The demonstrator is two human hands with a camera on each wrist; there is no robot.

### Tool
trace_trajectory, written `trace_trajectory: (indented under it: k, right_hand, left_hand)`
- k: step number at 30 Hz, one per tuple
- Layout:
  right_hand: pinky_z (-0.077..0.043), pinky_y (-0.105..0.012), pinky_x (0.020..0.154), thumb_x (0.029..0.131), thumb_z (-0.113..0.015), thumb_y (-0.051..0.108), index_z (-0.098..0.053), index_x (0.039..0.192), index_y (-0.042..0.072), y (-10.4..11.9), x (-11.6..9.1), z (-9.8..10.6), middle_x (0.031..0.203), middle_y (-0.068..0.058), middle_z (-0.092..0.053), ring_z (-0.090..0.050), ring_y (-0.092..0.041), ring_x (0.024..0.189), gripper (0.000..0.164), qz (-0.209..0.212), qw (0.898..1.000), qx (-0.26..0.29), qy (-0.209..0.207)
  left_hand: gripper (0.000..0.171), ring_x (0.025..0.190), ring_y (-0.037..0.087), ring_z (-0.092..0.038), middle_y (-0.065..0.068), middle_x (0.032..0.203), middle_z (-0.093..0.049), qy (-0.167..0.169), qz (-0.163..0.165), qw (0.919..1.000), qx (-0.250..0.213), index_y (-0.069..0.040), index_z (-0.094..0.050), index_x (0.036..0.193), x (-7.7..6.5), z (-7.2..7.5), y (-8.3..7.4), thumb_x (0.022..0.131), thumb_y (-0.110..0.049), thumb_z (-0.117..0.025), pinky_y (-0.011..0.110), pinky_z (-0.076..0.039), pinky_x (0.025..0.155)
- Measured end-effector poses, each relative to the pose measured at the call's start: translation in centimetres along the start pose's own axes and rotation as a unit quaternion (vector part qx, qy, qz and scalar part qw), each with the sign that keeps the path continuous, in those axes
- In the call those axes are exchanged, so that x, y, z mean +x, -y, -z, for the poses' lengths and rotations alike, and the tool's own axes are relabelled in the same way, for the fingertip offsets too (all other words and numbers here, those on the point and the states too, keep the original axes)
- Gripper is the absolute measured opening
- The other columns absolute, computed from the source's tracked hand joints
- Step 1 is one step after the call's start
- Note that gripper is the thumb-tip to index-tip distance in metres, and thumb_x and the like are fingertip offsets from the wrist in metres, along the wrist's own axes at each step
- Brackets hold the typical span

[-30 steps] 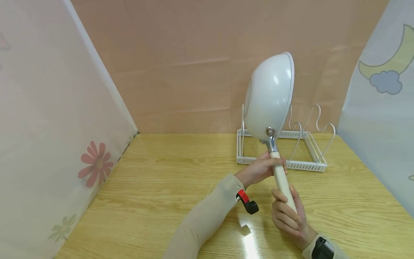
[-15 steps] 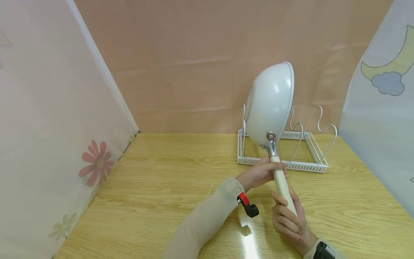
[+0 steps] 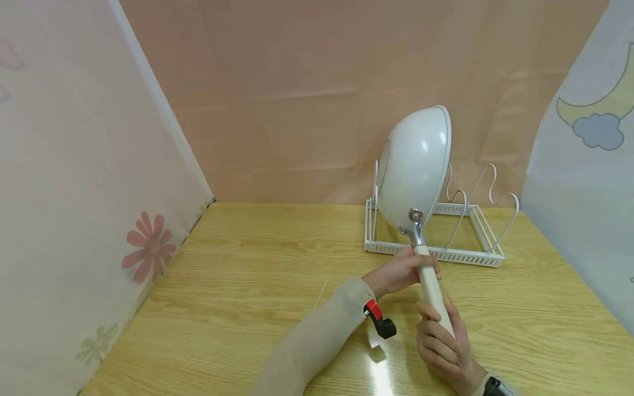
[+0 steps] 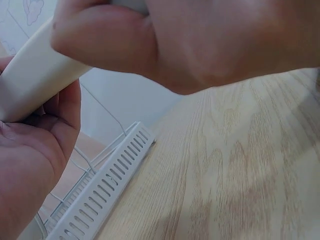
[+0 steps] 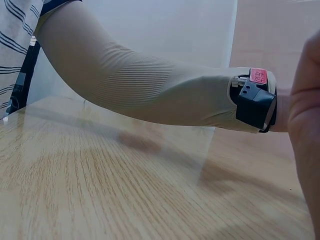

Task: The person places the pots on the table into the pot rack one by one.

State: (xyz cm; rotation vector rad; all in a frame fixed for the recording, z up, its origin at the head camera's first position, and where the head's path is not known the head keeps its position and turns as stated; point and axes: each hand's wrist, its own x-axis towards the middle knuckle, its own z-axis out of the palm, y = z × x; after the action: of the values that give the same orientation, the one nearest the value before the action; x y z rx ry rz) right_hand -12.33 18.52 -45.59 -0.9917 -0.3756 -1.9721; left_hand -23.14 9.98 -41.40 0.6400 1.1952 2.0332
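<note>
A white wok (image 3: 415,165) is held up on its side, its round base toward the left and its open side toward the right. Metal fittings (image 3: 417,225) join its bowl to a cream handle (image 3: 432,289) that slants down toward the person. The left hand (image 3: 398,269) grips the handle just below the metal. Lower down, the right hand (image 3: 441,344) wraps its fingers round the handle's end. A white wire rack (image 3: 470,256) stands behind the hands, and the wok's bowl overlaps its left part in the head view. The right wrist view mostly shows the left sleeve.
The wood-grain table (image 3: 238,264) runs back to a tan backdrop (image 3: 277,110). Curved wire dividers (image 3: 495,187) rise from the rack's right part. Pale printed sheets hang at the left (image 3: 74,165) and the right side. A red and black camera (image 3: 380,319) sits on the left wrist.
Both hands have lowered the wok toward the rack, keeping their grip on the handle. The view has also shifted slightly.
</note>
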Motion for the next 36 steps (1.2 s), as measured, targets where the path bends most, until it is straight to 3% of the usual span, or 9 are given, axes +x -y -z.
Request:
trace_trajectory:
  k: [9, 16, 23, 28, 31, 36]
  right_hand:
    - [-0.030, -0.018, 0.026, 0.106, -0.036, 0.044, -0.023, 0.081, 0.019, 0.2, -0.7, 0.3, 0.047, 0.005, -0.035, -0.031, -0.006, 0.026, 0.037, 0.000, 1.000, -0.022, -0.016]
    - [-0.027, -0.018, 0.027, 0.106, -0.033, 0.042, -0.019, 0.078, 0.018, 0.7, -1.1, 0.3, 0.046, 0.005, -0.031, -0.029, -0.004, 0.025, 0.040, -0.011, 0.994, -0.101, -0.035]
    - [-0.018, -0.024, 0.033, 0.098, -0.032, 0.029, -0.012, 0.074, 0.012, 1.3, -2.1, -0.2, 0.052, 0.000, -0.026, -0.024, -0.011, 0.037, 0.036, -0.032, 0.967, -0.217, -0.128]
    - [-0.038, -0.023, 0.055, 0.092, -0.034, 0.021, -0.016, 0.075, 0.006, 1.8, -2.9, -0.4, 0.059, -0.005, -0.023, -0.020, -0.019, 0.048, 0.029, -0.062, 0.943, -0.263, -0.194]
    - [-0.048, -0.024, 0.072, 0.090, -0.034, 0.019, -0.021, 0.076, 0.005, 2.1, -3.3, -0.5, 0.061, -0.007, -0.023, -0.020, -0.021, 0.052, 0.024, -0.080, 0.936, -0.268, -0.213]
    - [-0.050, -0.024, 0.075, 0.089, -0.034, 0.016, -0.035, 0.081, 0.008, 2.3, -3.6, -0.7, 0.064, -0.007, -0.023, -0.022, -0.020, 0.055, 0.011, -0.092, 0.925, -0.276, -0.246]
  left_hand:
    - [0.014, 0.078, 0.013, -0.059, 0.004, 0.087, -0.057, -0.004, 0.007, 1.0000, 0.003, -0.010, -0.046, 0.099, 0.1, 0.2, 0.3, 0.101, 0.002, -0.039, 0.027, -0.051, 0.075]
    - [0.019, 0.076, 0.012, -0.060, 0.002, 0.081, -0.059, 0.004, 0.009, 0.9999, 0.005, -0.010, -0.047, 0.091, -0.1, 0.3, 0.6, 0.101, 0.004, -0.038, 0.027, -0.052, 0.074]
    - [0.018, 0.075, 0.012, -0.062, 0.001, 0.079, -0.060, 0.006, 0.015, 0.9998, 0.010, -0.012, -0.045, 0.096, -0.5, 0.6, 1.1, 0.100, 0.004, -0.040, 0.027, -0.051, 0.074]
    - [0.021, 0.074, 0.012, -0.063, 0.001, 0.078, -0.061, -0.005, 0.039, 0.9992, 0.008, -0.013, -0.049, 0.091, -0.8, 0.8, 1.5, 0.099, 0.004, -0.041, 0.027, -0.052, 0.074]
    - [0.021, 0.073, 0.012, -0.063, 0.000, 0.076, -0.061, -0.007, 0.047, 0.9988, 0.009, -0.012, -0.050, 0.089, -0.8, 0.8, 1.6, 0.099, 0.004, -0.042, 0.026, -0.052, 0.073]
    - [0.019, 0.073, 0.011, -0.063, 0.000, 0.076, -0.061, -0.003, 0.048, 0.9987, 0.016, -0.010, -0.050, 0.088, -1.1, 0.8, 1.9, 0.099, 0.004, -0.043, 0.026, -0.052, 0.071]
